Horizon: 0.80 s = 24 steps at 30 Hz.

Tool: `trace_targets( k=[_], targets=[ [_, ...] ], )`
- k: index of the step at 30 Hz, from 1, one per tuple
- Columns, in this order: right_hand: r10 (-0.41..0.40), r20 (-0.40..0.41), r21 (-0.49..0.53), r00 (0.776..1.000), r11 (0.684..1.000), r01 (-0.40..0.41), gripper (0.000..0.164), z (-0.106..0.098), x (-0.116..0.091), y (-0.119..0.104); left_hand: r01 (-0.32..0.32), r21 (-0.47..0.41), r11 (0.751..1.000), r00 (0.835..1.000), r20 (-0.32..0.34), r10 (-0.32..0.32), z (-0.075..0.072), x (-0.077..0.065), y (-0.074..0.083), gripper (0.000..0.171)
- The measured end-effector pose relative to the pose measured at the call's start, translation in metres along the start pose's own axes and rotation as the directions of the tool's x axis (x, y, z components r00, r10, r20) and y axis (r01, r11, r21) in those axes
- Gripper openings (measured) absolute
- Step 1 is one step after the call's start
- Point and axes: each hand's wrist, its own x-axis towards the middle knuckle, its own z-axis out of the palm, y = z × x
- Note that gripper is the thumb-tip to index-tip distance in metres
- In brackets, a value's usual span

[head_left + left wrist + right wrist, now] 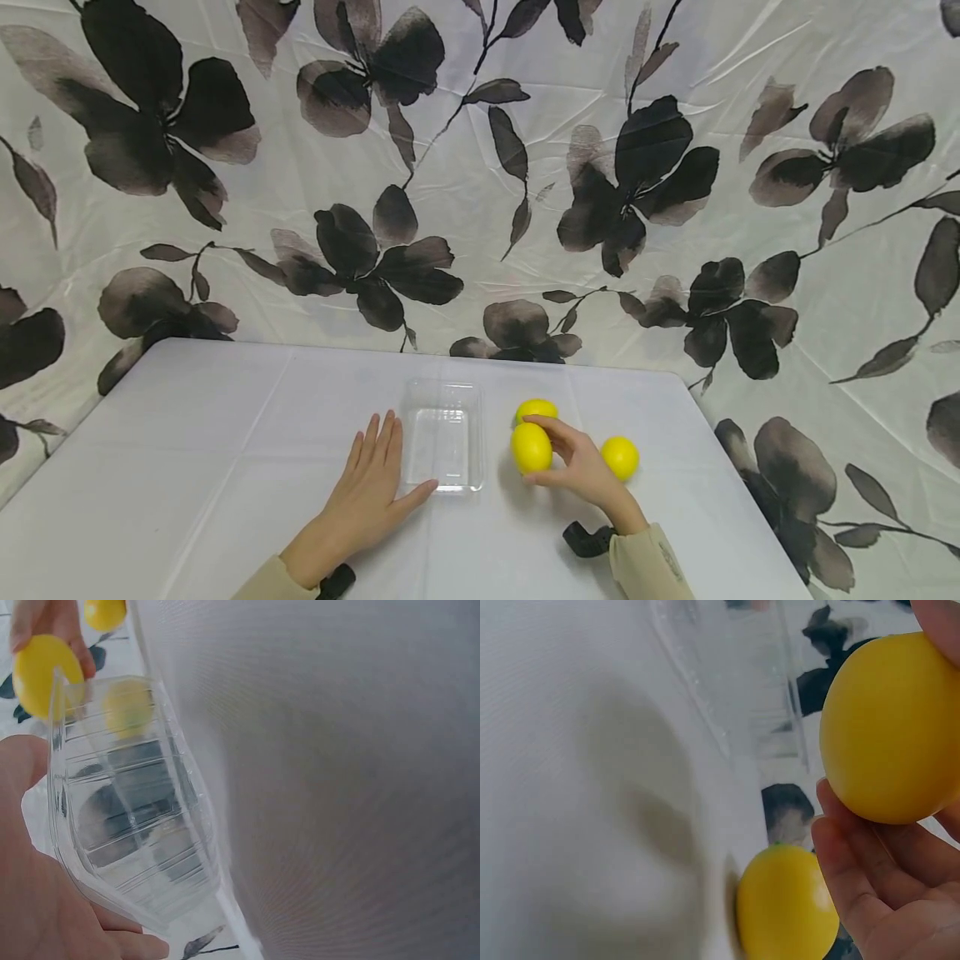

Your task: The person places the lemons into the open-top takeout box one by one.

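My right hand (581, 473) holds a yellow lemon (531, 450) between thumb and fingers, raised off the white table. A second lemon (536, 409) lies just behind it, partly covered by the held one. The third lemon (620, 458) is on the table to the right of that hand. To the left stands a clear plastic box (442, 437) with nothing inside. Along its left side lies my left hand (360, 492), fingers straight, thumb reaching across the near corner. In the right wrist view, a lemon (787, 904) with a green tip shows below the held one.
The white-covered table (202, 467) ends at a back edge in front of a hanging cloth (480, 183) with dark flower prints. A black strapped device (587, 540) sits by the right wrist, and another (337, 581) by the left.
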Motion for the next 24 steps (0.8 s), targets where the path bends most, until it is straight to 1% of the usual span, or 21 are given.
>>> trace_targets(
  k=[7, 15, 21, 24],
  targets=[
    [-0.041, -0.003, 0.011, 0.999, 0.999, 0.041, 0.075, 0.005, 0.020, -0.013, -0.001, -0.010, 1.000, 1.000, -0.001, 0.001, -0.001, -0.001, 0.001, 0.099],
    [0.009, -0.043, 0.045, 0.999, 0.999, -0.007, 0.070, 0.016, 0.050, -0.036, 0.004, 0.002, 1.000, 1.000, 0.000, -0.004, -0.001, 0.000, 0.000, 0.100],
    [0.012, -0.103, -0.007, 0.995, 1.000, -0.013, 0.065, 0.029, 0.072, -0.053, 0.006, 0.003, 1.000, 1.000, 0.005, -0.006, 0.000, 0.001, 0.000, 0.100],
    [0.044, -0.126, -0.035, 0.991, 0.998, -0.049, 0.065, 0.036, 0.081, -0.060, 0.008, 0.003, 1.000, 1.000, 0.011, -0.008, 0.000, 0.001, -0.001, 0.100]
  ],
)
